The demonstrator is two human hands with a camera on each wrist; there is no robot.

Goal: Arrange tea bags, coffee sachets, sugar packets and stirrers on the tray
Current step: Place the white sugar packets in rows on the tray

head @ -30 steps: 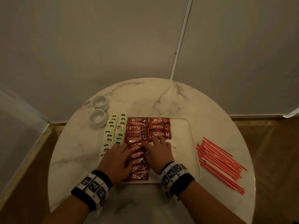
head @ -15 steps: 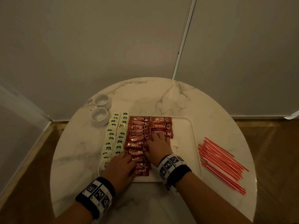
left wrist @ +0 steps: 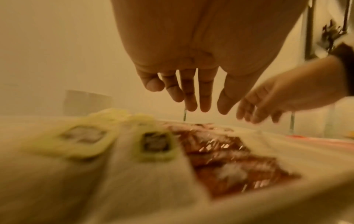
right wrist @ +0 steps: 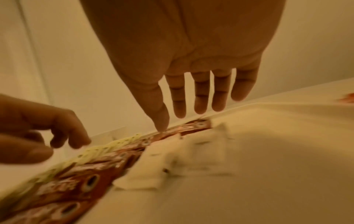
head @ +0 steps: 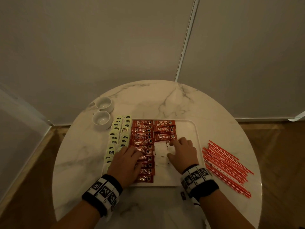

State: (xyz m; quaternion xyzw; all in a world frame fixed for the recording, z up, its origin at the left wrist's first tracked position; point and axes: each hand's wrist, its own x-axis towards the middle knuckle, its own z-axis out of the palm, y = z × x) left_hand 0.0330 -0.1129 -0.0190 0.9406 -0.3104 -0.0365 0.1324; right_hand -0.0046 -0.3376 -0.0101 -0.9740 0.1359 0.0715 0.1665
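Note:
A white tray (head: 186, 129) lies on a round marble table (head: 148, 100). Green tea bags (head: 118, 138) fill two columns along its left side. Red coffee sachets (head: 142, 138) form two columns beside them. White sugar packets (head: 160, 153) lie below the shorter right column. My left hand (head: 127, 159) hovers open over the near coffee sachets (left wrist: 229, 159), fingers straight. My right hand (head: 180, 148) is open just right of the sugar packets (right wrist: 172, 159), its fingers reaching toward the lowest sachet of the right column. Red stirrers (head: 226, 167) lie on the table right of the tray.
Two small white cups (head: 101, 119) stand on the table at the tray's far left corner. A wall and a wooden floor surround the table. The tray's right part is bare white surface.
My right hand has slid to the right, uncovering the white sugar packets. The left hand has stayed over the left coffee column.

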